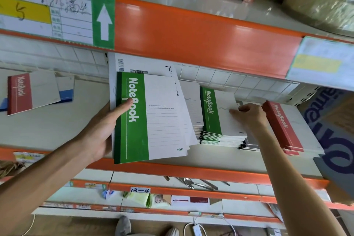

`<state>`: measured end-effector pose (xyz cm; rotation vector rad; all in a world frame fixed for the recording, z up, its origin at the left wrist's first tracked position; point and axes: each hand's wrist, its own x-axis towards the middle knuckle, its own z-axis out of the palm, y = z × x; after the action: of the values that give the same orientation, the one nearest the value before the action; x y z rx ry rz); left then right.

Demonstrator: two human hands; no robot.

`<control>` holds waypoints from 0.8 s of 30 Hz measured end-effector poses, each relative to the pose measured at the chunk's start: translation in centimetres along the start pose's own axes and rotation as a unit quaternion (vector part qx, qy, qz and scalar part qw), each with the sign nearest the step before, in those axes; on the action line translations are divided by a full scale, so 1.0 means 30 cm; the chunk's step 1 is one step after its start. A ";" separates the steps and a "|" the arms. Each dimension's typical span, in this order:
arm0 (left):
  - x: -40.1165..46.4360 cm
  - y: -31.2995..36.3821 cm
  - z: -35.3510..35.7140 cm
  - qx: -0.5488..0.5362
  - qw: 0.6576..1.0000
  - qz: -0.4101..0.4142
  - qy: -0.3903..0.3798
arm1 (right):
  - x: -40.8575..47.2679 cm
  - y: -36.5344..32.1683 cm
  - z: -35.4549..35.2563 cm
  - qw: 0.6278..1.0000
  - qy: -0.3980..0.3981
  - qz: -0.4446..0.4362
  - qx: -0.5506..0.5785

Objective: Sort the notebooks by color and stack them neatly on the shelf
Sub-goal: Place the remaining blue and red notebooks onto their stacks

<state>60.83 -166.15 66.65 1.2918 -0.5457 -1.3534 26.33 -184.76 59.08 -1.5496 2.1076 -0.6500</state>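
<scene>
grip, left: left hand (103, 130) clamped on a fanned bundle of notebooks, thumb across the green cover, fingers hidden behind; bundle held up at the shelf's front edge, just left of the green stack.
held bundle: green notebook (149, 117) on top, white sheets and a larger white booklet (141, 63) with a barcode fanned out behind it; count not readable.
grip, right: right hand (249, 111) at the right edge of the top cover of the green stack, fingertips together on that edge; pinching or only pressing, hard to say.
landmark: green stack (220, 120), flat on the shelf board (47, 124), many copies deep, edges fairly square.
right of green stack: grey-black notebooks (249, 144) showing low beside it, mostly hidden by the right arm; further right, touching or nearly so, red stack (283, 126), tidy.
far left of green stack: loose red notebook (21, 94) overlapping a blue notebook (66, 92) and another blue corner, well apart from the sorted piles, askew.
beyond green stack: white tiled wall at the back; cardboard box (331, 130) with blue lettering past the red stack.
above green stack: orange beam (191, 30) with a label and green arrow sign (103, 21).
done, by judgement: green, dark and red piles formed.
left, by judgement: held bundle to be split by colour and set down; loose red and blue copies to be gathered; no blue pile visible.
</scene>
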 end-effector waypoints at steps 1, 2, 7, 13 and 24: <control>0.001 0.000 0.000 -0.001 1.000 0.000 -0.001 | -0.004 -0.003 0.001 1.000 -0.001 -0.004 -0.010; 0.004 -0.002 0.001 -0.001 1.000 -0.002 -0.003 | -0.006 -0.003 0.003 1.000 0.002 -0.013 -0.026; 0.008 -0.003 0.008 0.009 1.000 0.007 -0.006 | -0.108 -0.070 -0.003 0.989 0.030 -0.143 0.007; 0.017 -0.005 0.048 -0.011 0.999 0.021 -0.029 | -0.424 -0.282 0.000 0.946 -0.168 -0.203 0.190; 0.025 -0.043 0.070 -0.017 0.998 0.015 -0.062 | -0.464 -0.266 0.053 0.889 -0.270 -0.068 0.364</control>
<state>58.64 -167.22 65.83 1.1737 -0.6233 -1.4193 37.07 -173.68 63.70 -1.2400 1.1494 -0.8149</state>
